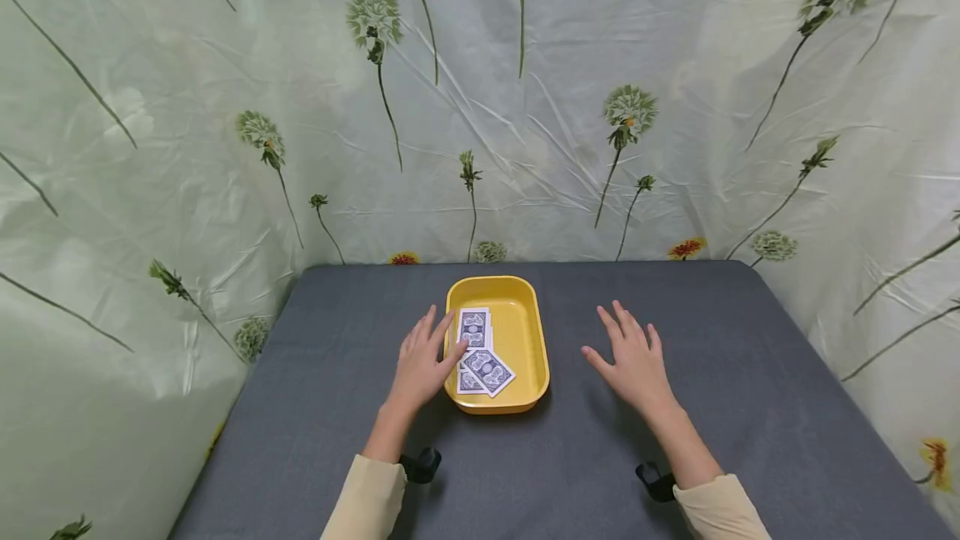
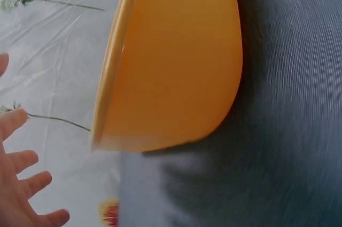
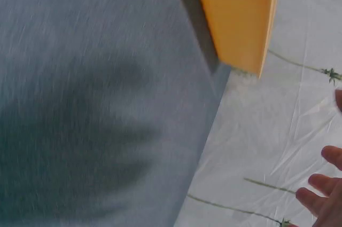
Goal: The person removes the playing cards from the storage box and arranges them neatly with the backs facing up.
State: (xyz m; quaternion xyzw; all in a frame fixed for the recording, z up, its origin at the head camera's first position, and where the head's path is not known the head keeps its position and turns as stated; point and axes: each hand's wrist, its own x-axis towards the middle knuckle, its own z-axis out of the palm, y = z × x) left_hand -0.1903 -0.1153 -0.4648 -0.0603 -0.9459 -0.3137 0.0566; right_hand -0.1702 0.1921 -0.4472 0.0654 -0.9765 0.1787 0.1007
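Fingers spread wide on the left hand (image 1: 422,367), which hangs by the left edge of the yellow tray (image 1: 527,348), its thumb showing in front of the cards from the head view! Over to the right hand (image 1: 636,369): also spread wide, fingers apart, well off the tray's right side. Inside the tray, along its left half, lie the playing cards, patterned blue-and-white backs up: an upright-set card (image 1: 474,327) toward the tray's far end, a slanted card (image 1: 489,372) nearer its front, and a lower card (image 1: 469,387) partly tucked beneath that one. Outward we go: black wrist straps (image 1: 422,466) and cream sleeves (image 1: 366,500) on the near side of the tray. Under the tray, a dark grey tabletop (image 1: 600,457), with hand shadows falling beside it. Beyond the tray, a pale curtain (image 1: 510,123) printed with dandelions!
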